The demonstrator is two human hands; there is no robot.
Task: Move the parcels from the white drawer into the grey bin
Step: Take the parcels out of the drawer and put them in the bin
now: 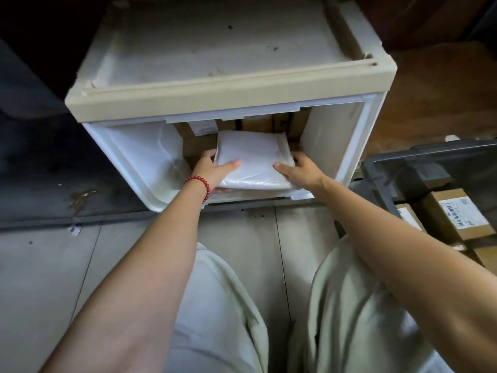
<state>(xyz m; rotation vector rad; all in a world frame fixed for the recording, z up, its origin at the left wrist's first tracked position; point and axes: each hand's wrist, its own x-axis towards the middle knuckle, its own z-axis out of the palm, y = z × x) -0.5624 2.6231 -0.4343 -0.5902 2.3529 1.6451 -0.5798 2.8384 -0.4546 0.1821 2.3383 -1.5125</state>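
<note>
I have both hands inside the open white drawer [332, 141], one on each side of a flat white parcel [254, 157]. My left hand [215, 168] grips the parcel's left edge, thumb lying across the top and fingers curled round the side. My right hand [298, 170] holds the right edge the same way, thumb on top near the front corner and fingers wrapped over the far side. The parcel sits in the middle of the drawer, its front edge close to the drawer's front lip. I cannot tell whether it is lifted or resting on something. Brown cardboard boxes [258, 123] stand behind it against the back of the drawer, one with a white label. A red bead bracelet [200, 183] circles my left wrist. The grey bin [376, 179] stands on the floor [48, 265] just beside the drawer's right front corner, with labelled brown boxes [457, 214] lying in it.
</note>
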